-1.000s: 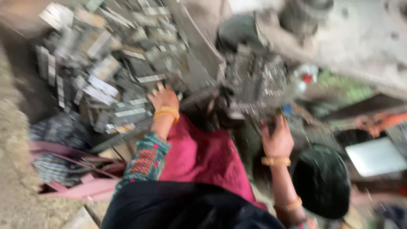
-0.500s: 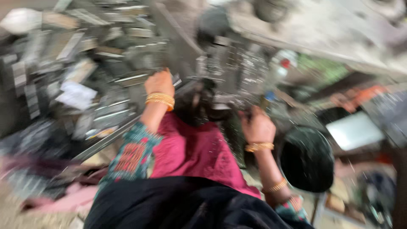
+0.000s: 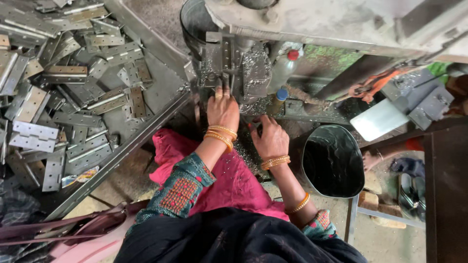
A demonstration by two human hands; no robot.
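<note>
L hand (image 3: 223, 109) fingers pressed on hinge (image 3: 224, 80) in machine jig (image 3: 233, 68). R hand (image 3: 269, 139) just below jig, curled; grasp unclear. Hinge pile (image 3: 73, 87) well left of jig.

The scene is being viewed through a single camera, worn on the person's head and being pointed steeply downward, almost straight down over the lap. The person's own dark garment is being shown along the bottom edge, so the view is being taken from very near the body. The left hand (image 3: 223, 111) and right hand (image 3: 270, 140) are being framed close to the middle, at arm's reach from the lens. The grey machine (image 3: 312, 22) is being cut off by the top edge, and the tray of metal hinges (image 3: 73, 87) by the left edge. No second view is being supplied, so nothing is being shared between views.
</note>
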